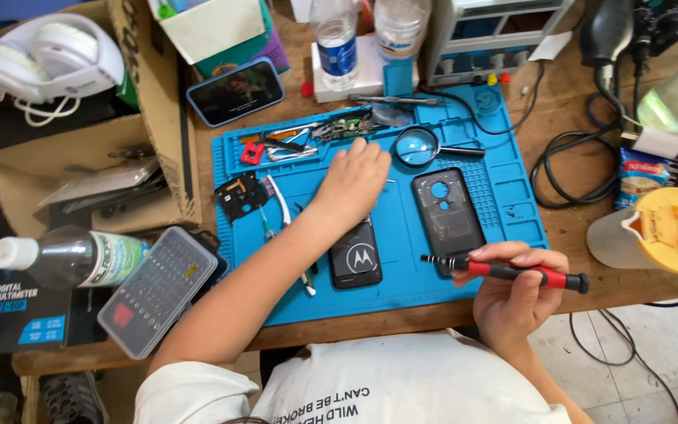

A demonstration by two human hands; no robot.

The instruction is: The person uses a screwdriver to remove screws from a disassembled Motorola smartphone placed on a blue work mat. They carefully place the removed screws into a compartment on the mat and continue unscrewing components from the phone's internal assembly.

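My left hand (352,179) reaches across a blue repair mat (504,184) toward the tray at its far edge, fingers curled down near a small green circuit board (347,126); what it grips, if anything, is hidden. My right hand (512,294) holds a red and black precision screwdriver (504,271) level, tip pointing left, just below an opened dark phone frame (447,210). A black phone back cover (356,255) lies under my left forearm. A magnifying glass (419,147) rests beside my left hand.
Tweezers (284,202), a small black part (241,195) and a red part (251,151) lie on the mat's left side. A bit case (157,289), a bottle (64,257), a phone with a lit screen (235,92), a power supply (490,35), cables (570,161) and a yellow-lidded jug (657,232) surround it.
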